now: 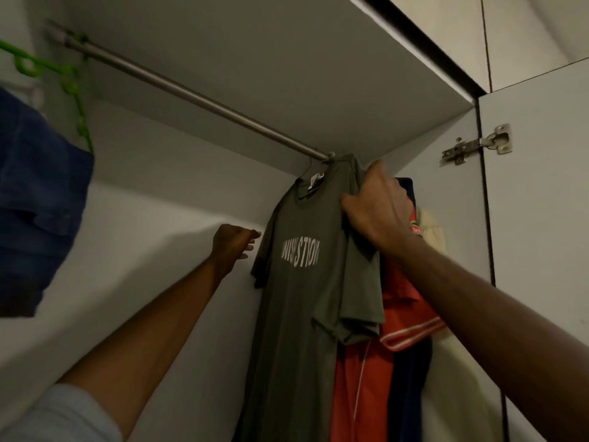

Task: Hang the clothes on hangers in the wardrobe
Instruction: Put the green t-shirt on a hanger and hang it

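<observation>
While the right hand pinches the shoulder of the olive-green cotton T-shirt with white lettering, the shoulder seam is best eased flat over the hanger underneath, so the shirt hangs square. Left of that grip, the left hand hovers with loosely curled fingers, holding nothing, just beside the sleeve. Above the grip, the shirt's hanger hooks the grey metal wardrobe rail; red and navy garments hang behind.

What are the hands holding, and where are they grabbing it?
The right hand grips the grey T-shirt at its shoulder, near the rail. The left hand holds nothing; it reaches toward the shirt's sleeve.
</observation>
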Motion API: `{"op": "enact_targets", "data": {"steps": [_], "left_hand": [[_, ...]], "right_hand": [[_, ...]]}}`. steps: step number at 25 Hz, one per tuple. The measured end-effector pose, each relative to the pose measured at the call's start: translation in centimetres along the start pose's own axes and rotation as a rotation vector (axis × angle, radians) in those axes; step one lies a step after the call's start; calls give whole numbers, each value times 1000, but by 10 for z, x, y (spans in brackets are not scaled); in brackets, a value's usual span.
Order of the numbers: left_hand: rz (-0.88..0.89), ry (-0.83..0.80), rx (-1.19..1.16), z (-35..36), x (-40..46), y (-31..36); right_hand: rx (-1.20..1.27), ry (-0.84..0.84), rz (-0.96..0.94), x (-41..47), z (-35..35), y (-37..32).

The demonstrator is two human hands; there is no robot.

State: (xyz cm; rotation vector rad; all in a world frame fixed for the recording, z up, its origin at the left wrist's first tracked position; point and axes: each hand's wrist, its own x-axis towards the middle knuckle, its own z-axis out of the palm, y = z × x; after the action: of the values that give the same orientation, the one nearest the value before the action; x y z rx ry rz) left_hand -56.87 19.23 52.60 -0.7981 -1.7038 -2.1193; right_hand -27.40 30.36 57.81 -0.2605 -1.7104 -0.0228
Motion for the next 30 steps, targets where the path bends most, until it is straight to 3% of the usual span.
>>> {"op": "enact_targets", "data": {"steps": [5, 9, 11, 14, 18, 30], "left_hand": [[96, 46, 323, -22, -88, -10], [47, 89, 438, -36, -156, -6], [35, 92, 537, -46, -196, -11], [96, 76, 743, -68, -260, -17], [180, 13, 1069, -99, -354, -27], [-137, 43, 1497, -268, -703, -18]], "right_hand": [[-52, -34, -282, -47, -7, 5], [40, -77, -183, -69, -20, 5], [-27, -64, -158, -85, -33, 8], [-98, -57, -193, -120, -51, 4], [32, -188, -209, -202, -60, -12], [445, -645, -247, -526, -100, -107]]}}
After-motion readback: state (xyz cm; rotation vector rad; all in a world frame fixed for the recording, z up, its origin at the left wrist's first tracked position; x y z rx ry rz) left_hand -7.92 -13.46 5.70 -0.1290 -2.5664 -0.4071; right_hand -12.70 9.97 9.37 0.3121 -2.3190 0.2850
